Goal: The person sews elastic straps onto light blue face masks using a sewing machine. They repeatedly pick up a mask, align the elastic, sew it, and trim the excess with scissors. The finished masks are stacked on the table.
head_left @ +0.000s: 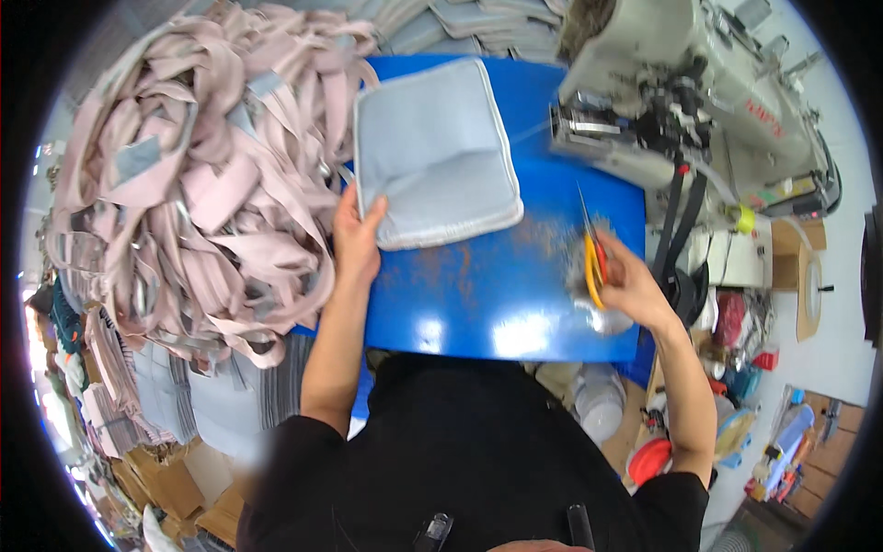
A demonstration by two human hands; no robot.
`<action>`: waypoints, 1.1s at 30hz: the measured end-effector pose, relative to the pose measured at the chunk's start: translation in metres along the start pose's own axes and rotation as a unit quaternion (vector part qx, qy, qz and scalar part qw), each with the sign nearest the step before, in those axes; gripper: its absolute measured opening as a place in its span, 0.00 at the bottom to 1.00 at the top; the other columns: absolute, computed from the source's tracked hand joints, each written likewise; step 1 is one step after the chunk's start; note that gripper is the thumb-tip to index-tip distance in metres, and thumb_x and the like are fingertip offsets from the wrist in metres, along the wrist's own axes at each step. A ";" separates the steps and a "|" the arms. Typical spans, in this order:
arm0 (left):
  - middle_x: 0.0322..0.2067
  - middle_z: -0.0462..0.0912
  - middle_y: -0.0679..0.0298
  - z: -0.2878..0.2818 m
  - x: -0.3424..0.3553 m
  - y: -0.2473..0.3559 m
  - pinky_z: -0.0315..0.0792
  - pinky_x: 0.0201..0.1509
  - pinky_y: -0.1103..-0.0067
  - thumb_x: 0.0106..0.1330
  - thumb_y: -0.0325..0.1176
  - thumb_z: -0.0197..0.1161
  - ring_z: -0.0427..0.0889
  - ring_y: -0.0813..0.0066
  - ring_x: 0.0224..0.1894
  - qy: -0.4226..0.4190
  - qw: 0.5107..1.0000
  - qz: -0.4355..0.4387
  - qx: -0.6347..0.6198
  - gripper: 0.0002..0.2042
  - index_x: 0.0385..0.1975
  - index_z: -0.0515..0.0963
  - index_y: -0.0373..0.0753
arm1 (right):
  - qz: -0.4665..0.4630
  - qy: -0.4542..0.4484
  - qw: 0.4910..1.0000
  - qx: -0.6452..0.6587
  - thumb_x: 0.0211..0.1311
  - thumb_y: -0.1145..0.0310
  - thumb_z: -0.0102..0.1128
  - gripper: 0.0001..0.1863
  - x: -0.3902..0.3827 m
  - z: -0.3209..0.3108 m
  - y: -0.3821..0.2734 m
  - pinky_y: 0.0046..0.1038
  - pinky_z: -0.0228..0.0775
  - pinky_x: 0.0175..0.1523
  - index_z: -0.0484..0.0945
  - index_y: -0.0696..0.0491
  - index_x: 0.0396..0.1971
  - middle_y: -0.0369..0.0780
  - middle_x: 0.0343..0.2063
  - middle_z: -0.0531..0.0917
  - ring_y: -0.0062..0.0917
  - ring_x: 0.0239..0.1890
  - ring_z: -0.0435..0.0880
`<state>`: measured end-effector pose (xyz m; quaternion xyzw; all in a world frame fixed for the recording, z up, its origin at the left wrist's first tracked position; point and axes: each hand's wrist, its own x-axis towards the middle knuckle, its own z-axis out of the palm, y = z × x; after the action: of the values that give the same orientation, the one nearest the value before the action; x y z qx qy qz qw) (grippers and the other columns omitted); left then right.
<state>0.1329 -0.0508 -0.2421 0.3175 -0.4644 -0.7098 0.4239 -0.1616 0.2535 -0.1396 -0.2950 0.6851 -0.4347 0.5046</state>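
My left hand (358, 235) grips the lower left corner of a light grey fabric panel (432, 138), a rounded rectangle with a pale stitched border. The panel is held over the blue tabletop (451, 313). At the table's right side, my right hand (628, 281) is closed round the handles of a pair of scissors (594, 262), coloured yellow and red. Their narrow blades point up and away from me, well apart from the panel. A thin thread seems to run from the panel's right edge toward the sewing machine (644, 120).
A tall tangled heap of pink fabric strips (221, 184) crowds the left side. Below it stand stacks of grey panels (235, 405). The sewing machine fills the far right. More grey pieces (469, 28) lie behind the table. Under its right edge are a clear plastic tub (598, 405) and a red dish (649, 460).
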 end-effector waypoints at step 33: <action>0.46 0.88 0.49 0.203 0.331 0.181 0.79 0.55 0.66 0.55 0.48 0.74 0.88 0.60 0.48 0.063 0.796 0.350 0.489 0.31 0.56 0.81 0.35 | -0.214 0.270 0.911 -0.227 0.53 0.73 0.76 0.30 0.030 0.039 0.042 0.24 0.72 0.33 0.81 0.55 0.60 0.38 0.26 0.81 0.21 0.24 0.75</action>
<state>-0.1282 -0.3066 -0.0182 0.3425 -0.8012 -0.1695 0.4604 -0.1330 0.2357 -0.1946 -0.4126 0.7958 -0.4282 0.1146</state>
